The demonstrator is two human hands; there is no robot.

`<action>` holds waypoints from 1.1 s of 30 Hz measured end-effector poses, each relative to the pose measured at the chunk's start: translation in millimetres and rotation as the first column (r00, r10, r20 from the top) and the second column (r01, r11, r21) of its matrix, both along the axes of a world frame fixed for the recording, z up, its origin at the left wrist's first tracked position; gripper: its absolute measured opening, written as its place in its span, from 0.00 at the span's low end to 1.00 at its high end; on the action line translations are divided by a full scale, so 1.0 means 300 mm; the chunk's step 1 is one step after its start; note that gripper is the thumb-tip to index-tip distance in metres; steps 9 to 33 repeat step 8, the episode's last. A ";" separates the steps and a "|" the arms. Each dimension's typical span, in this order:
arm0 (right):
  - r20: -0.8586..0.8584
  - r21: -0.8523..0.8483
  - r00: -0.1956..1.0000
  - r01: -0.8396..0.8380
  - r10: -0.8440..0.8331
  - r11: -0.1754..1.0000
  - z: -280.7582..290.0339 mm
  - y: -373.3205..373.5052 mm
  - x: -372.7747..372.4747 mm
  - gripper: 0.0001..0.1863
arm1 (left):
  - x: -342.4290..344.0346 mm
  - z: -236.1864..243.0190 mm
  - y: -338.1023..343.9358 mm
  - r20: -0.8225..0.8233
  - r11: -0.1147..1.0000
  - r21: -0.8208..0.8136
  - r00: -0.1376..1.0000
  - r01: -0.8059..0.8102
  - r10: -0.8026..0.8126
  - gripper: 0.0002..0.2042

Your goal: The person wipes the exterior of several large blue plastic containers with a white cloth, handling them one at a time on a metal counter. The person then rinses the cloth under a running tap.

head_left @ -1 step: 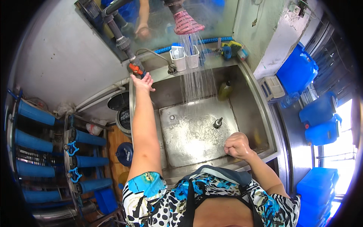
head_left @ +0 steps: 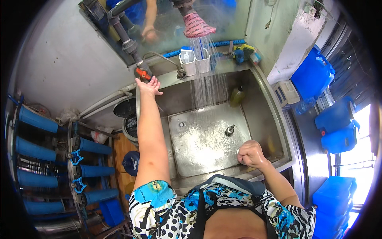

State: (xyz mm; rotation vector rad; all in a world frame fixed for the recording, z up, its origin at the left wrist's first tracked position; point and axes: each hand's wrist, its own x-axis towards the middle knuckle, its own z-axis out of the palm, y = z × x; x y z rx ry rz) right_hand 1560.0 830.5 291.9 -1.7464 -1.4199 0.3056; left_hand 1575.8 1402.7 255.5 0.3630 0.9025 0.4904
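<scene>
My left hand [head_left: 149, 86] reaches out to the far left rim of the sink, palm up, with its fingers apart. Just beyond the fingertips is an orange valve handle [head_left: 143, 74] on a grey pipe; I cannot tell whether they touch. Over the near right part of the steel sink [head_left: 199, 153] my right hand [head_left: 251, 154] is closed in a wet fist, and whatever it may hold is hidden. Water streams [head_left: 209, 85] down from a pink-wrapped shower outlet [head_left: 197, 26] into the sink. A small dark fitting [head_left: 229, 130] stands on the sink floor.
A greenish bottle [head_left: 237, 96] leans in the sink's far right corner. White holders [head_left: 187, 67] and a sponge [head_left: 246, 49] sit on the back ledge. Blue jugs [head_left: 314, 75] stand at right; blue cylinders [head_left: 95, 170] are racked at left. An open bin [head_left: 129, 123] stands beside the sink.
My left hand has shifted very slightly left, toward the orange handle. My right fist has barely moved. The water keeps running.
</scene>
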 end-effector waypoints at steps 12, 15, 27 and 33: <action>0.024 -0.014 0.999 0.039 -0.038 0.999 0.029 0.052 -0.013 0.07 | 0.076 0.000 0.138 -0.088 0.865 0.491 0.982 -0.105 0.169 0.34; 0.024 -0.014 0.999 0.039 -0.038 0.999 0.029 0.052 -0.013 0.07 | 0.076 0.000 0.138 -0.088 0.865 0.491 0.982 -0.105 0.169 0.34; 0.024 -0.014 0.999 0.039 -0.038 0.999 0.029 0.052 -0.013 0.07 | 0.076 0.000 0.138 -0.088 0.865 0.491 0.982 -0.105 0.169 0.34; 0.024 -0.014 0.999 0.039 -0.038 0.999 0.029 0.052 -0.013 0.07 | 0.076 0.000 0.138 -0.088 0.865 0.491 0.982 -0.105 0.169 0.34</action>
